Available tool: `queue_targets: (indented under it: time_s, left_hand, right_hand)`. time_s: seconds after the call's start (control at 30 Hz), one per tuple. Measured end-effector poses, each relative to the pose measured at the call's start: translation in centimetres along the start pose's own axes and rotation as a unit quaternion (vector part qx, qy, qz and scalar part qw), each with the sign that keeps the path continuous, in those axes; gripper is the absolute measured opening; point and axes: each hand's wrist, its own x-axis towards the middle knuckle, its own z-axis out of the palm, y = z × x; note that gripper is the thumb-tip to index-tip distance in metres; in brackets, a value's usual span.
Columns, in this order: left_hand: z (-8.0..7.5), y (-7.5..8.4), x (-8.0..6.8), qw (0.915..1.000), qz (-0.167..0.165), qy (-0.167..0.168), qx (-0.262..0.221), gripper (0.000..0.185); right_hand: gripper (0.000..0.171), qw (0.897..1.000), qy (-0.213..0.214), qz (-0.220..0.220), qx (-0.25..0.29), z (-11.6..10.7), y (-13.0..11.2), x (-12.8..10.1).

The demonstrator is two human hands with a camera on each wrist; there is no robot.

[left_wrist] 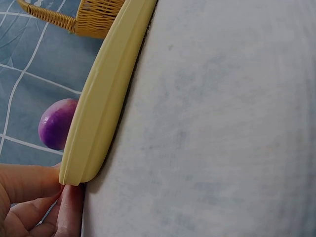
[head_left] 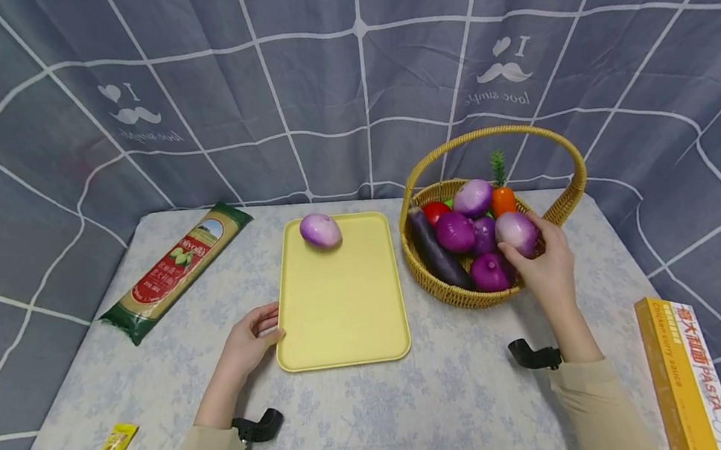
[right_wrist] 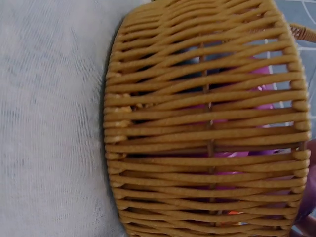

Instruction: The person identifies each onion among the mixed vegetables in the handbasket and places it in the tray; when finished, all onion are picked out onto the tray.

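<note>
A yellow tray (head_left: 341, 310) lies at the table's middle with one pale purple onion (head_left: 320, 231) at its far end. My left hand (head_left: 254, 338) holds the tray's near left edge; in the left wrist view its fingertips (left_wrist: 69, 207) pinch the tray rim (left_wrist: 101, 103), with the onion (left_wrist: 57, 123) beyond. My right hand (head_left: 544, 262) reaches into the wicker basket (head_left: 442, 286) and grips a pale purple onion (head_left: 517, 232). The basket also holds darker purple onions (head_left: 454, 231), an eggplant (head_left: 434, 250), a tomato and a carrot (head_left: 502, 200). The right wrist view shows only the basket's woven wall (right_wrist: 207, 128).
A pasta packet (head_left: 178, 268) lies at the far left of the table. A small yellow sachet (head_left: 114, 447) sits near the front left corner. A yellow box (head_left: 683, 373) stands at the front right edge. A grey curtain hangs behind.
</note>
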Motion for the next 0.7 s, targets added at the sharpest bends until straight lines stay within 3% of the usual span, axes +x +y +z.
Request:
queue_targets:
  time_s: [0.27, 0.53, 0.7]
  left_hand:
    - [0.0, 0.1, 0.1, 1.0000, -0.008, -0.005, -0.002, 0.053]
    - [0.0, -0.1, 0.2, 1.0000, -0.006, -0.006, 0.001, 0.053]
    - [0.0, 0.0, 0.2, 1.0000, -0.008, -0.003, 0.003, 0.053]
  right_hand:
    - [0.069, 0.996, 0.005, 0.039, 0.085, 0.0, -2.0, -1.2]
    - [0.065, 0.987, -0.034, 0.029, 0.154, 0.8, -5.1, -2.3]
    - [0.065, 0.975, -0.068, 0.009, 0.211, 2.1, -7.0, -3.1]
